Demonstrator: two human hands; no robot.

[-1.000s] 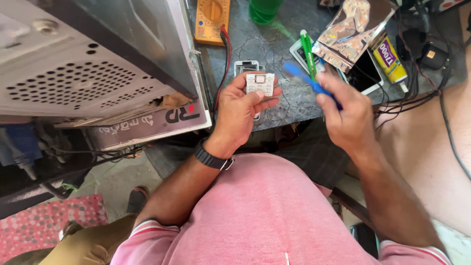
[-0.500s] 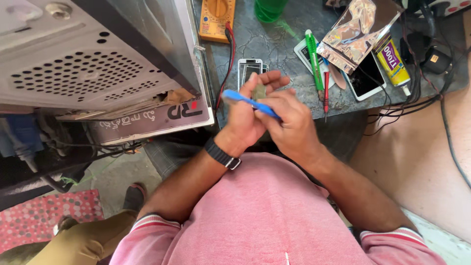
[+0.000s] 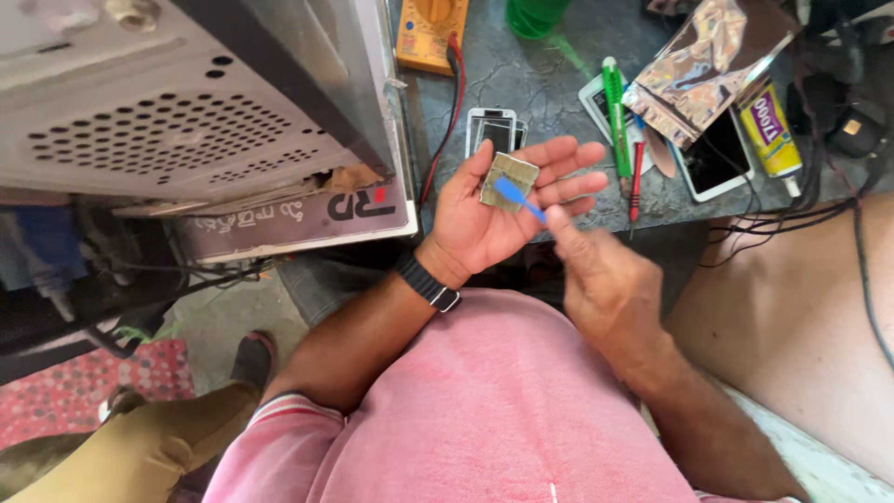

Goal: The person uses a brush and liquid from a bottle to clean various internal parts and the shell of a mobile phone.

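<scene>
The left hand (image 3: 498,219) is lying open, palm up at frame centre, cradling a small square part (image 3: 508,180); the right hand (image 3: 601,279) is pinching a blue tool (image 3: 519,198) against it. A crinkled foil pouch (image 3: 703,70) and a yellow tube (image 3: 769,130) are lying upper right on the worktop (image 3: 549,84).

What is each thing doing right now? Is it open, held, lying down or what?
left hand: open, palm up, small square part resting on it.
small square part: lying flat on the fingers.
right hand: pinching the blue tool.
blue tool: tip touching the part.
yellow multimeter: lying on the table, red lead plugged in.
phone: face up, screen dark.
glue tube: lying down.
green screwdriver: lying unheld.
</scene>
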